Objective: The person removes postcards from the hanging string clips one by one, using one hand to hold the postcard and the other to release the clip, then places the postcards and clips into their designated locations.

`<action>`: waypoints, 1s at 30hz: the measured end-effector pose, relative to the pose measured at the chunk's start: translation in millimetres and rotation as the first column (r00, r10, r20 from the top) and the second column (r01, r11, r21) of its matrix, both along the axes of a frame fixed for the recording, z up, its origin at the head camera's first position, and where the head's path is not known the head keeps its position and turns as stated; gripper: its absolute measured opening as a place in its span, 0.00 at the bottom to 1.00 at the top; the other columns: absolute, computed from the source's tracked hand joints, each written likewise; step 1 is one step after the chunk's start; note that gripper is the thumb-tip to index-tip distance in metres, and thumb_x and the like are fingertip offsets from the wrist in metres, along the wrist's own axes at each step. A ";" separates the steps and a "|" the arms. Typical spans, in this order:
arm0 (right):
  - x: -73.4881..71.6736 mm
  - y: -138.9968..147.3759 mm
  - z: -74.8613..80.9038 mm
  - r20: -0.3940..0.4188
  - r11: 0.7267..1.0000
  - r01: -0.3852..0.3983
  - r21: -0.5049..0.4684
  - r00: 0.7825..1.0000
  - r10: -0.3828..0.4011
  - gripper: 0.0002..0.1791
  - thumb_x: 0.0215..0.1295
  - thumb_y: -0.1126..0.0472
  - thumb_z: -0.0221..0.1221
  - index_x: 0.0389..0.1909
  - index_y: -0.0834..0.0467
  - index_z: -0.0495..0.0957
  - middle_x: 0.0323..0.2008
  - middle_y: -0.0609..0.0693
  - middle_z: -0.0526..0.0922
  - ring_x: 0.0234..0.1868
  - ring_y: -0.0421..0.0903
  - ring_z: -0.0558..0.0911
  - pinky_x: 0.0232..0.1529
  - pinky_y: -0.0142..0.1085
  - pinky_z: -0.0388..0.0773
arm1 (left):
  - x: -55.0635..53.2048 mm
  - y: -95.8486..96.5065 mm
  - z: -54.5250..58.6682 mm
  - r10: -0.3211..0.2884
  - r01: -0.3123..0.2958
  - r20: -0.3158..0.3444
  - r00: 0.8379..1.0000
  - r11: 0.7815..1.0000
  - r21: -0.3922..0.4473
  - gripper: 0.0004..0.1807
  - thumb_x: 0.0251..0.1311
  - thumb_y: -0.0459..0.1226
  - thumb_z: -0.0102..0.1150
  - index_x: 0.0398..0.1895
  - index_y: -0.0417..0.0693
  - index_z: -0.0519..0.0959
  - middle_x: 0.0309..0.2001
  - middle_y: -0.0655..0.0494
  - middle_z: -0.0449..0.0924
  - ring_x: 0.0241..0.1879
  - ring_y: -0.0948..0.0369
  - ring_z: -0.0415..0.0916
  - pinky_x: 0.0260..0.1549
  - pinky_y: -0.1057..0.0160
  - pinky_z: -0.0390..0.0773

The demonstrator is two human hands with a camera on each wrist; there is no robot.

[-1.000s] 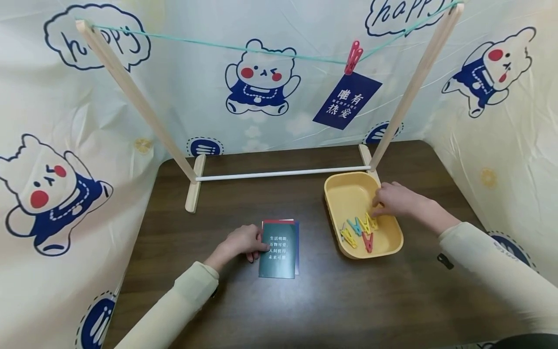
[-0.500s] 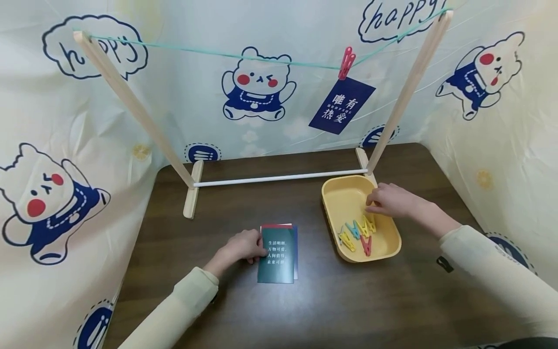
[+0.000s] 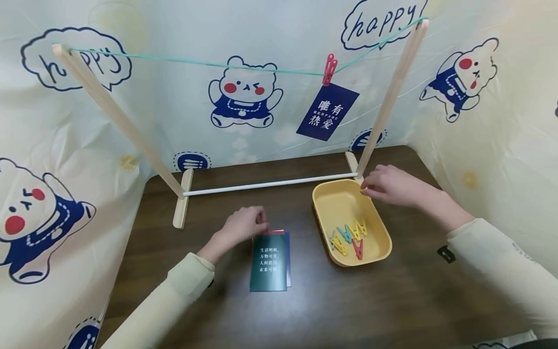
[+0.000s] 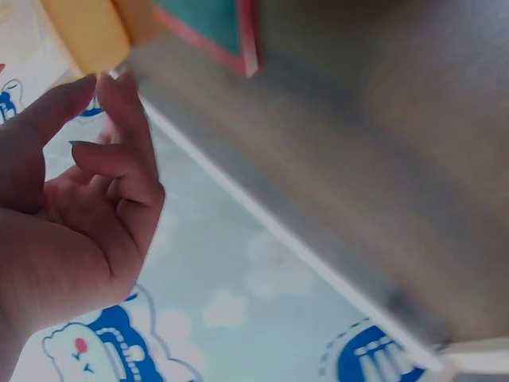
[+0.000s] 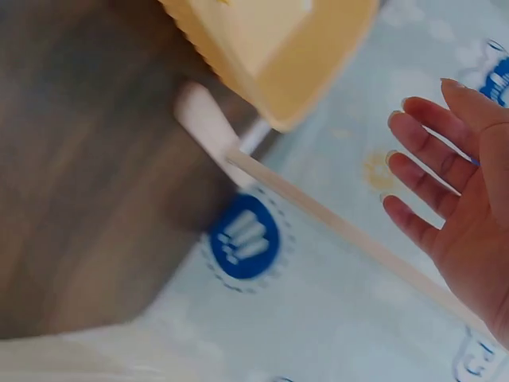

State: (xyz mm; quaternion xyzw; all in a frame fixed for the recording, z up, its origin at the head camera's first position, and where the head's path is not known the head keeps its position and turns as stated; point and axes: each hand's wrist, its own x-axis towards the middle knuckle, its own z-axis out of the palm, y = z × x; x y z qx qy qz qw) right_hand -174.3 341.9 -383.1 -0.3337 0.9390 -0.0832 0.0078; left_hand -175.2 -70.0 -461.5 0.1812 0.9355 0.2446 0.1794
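Observation:
My left hand (image 3: pixel 244 224) hovers at the top edge of a stack of cards (image 3: pixel 269 264), the uppermost dark green with white writing. In the left wrist view, thumb and forefinger lie close together with nothing visible between them, the other fingers loosely bent. Over the far right rim of a yellow tray (image 3: pixel 383 231) is my right hand (image 3: pixel 390 185). Its fingers are relaxed and spread in the right wrist view, with nothing in them. Several small clothespins (image 3: pixel 355 232), yellow, blue and red, lie in the tray.
A wooden frame (image 3: pixel 117 118) with a white crossbar (image 3: pixel 270 184) stands behind the cards. On its sagging teal string (image 3: pixel 209 64), a red clothespin (image 3: pixel 329 70) holds a navy card (image 3: pixel 328 111). Printed cloth (image 3: pixel 279 24) hangs around the table.
My left hand has slid from the cards' left side up to their top edge. The right hand has moved back from above the clothespins to the tray's rim. The head view has shifted slightly.

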 end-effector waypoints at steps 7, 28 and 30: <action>-8.3 -7.3 58.9 -0.135 0.995 -0.050 -0.083 0.990 0.039 0.05 0.68 0.63 0.67 0.43 0.57 0.88 0.37 0.49 0.87 0.41 0.48 0.79 0.43 0.47 0.78 | -33.2 25.7 28.1 -0.078 0.116 -0.191 0.978 0.974 0.197 0.08 0.71 0.40 0.65 0.47 0.48 0.82 0.40 0.55 0.86 0.39 0.58 0.81 0.42 0.56 0.83; -71.0 -54.6 205.8 -0.286 0.990 0.091 -0.110 0.951 -0.119 0.19 0.77 0.57 0.59 0.59 0.66 0.81 0.54 0.65 0.84 0.58 0.60 0.72 0.65 0.52 0.70 | -121.4 95.4 94.5 0.151 0.026 -0.302 0.941 0.860 0.509 0.15 0.73 0.39 0.62 0.54 0.39 0.77 0.51 0.44 0.82 0.43 0.50 0.80 0.45 0.55 0.82; -78.3 -58.5 207.2 -0.266 0.984 0.131 -0.124 0.950 -0.161 0.22 0.78 0.54 0.58 0.64 0.65 0.78 0.58 0.64 0.82 0.62 0.60 0.70 0.70 0.51 0.68 | -124.9 99.6 94.3 0.191 -0.003 -0.286 0.939 0.835 0.550 0.16 0.73 0.40 0.63 0.56 0.40 0.77 0.54 0.45 0.81 0.40 0.51 0.81 0.42 0.57 0.83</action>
